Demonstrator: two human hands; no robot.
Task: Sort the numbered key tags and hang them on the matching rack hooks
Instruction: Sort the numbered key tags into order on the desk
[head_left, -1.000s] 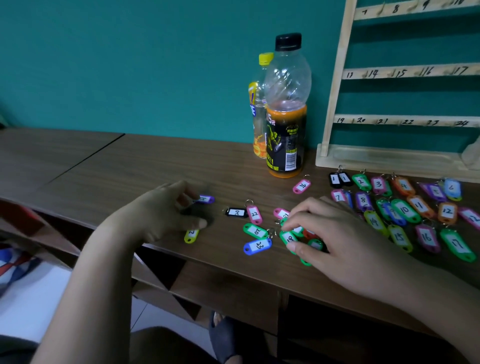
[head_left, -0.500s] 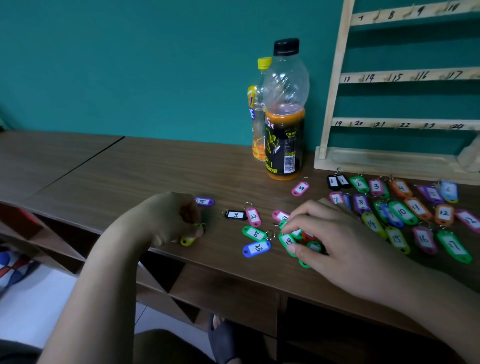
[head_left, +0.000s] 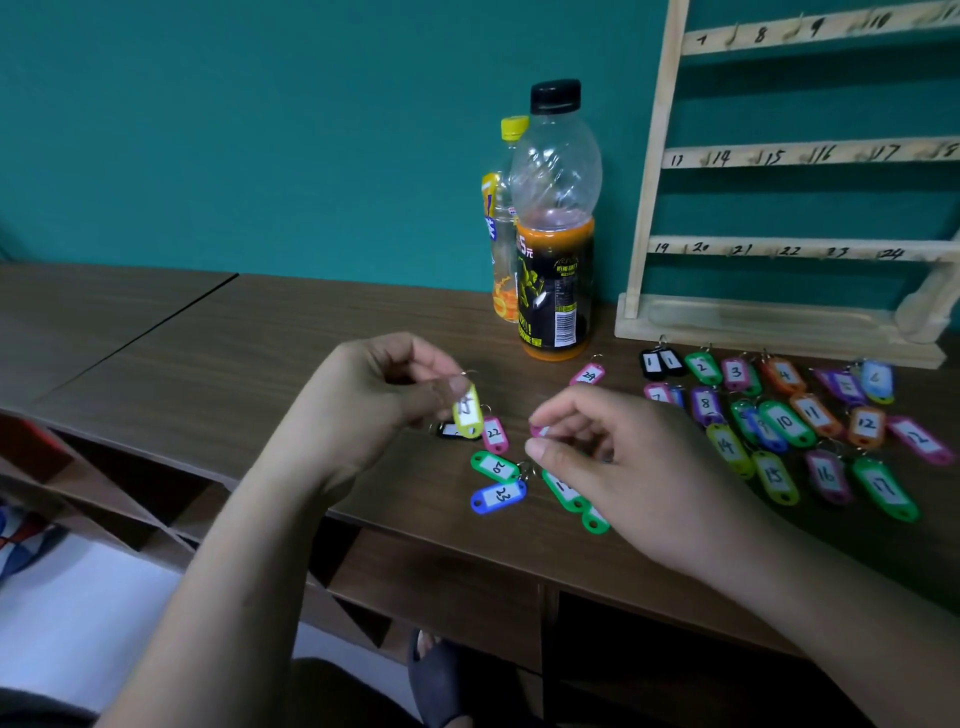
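My left hand (head_left: 374, 400) pinches the ring of a yellow-green key tag (head_left: 467, 414) and holds it hanging above the table. My right hand (head_left: 628, 467) hovers with curled, parted fingers over loose tags. A pink tag (head_left: 540, 430) shows in the gap between its thumb and forefinger. Loose on the table are a pink 22 (head_left: 494, 434), a green tag (head_left: 493, 466), a blue 23 (head_left: 498, 496), a pink 24 (head_left: 588, 374) and a black tag (head_left: 448, 430). Sorted rows of numbered tags (head_left: 784, 421) lie to the right. Behind them stands the wooden rack (head_left: 649, 197) with numbered hooks.
An orange-drink bottle (head_left: 556, 260) and a smaller yellow-capped bottle (head_left: 501, 234) stand left of the rack. The table's front edge (head_left: 415, 535) runs just below the loose tags, with open shelves beneath. A seam (head_left: 156, 322) splits the tabletop at the left.
My left hand closed on the yellow-green tag at the table edge and lifted it up and to the right. My right hand rose off the pile of tags.
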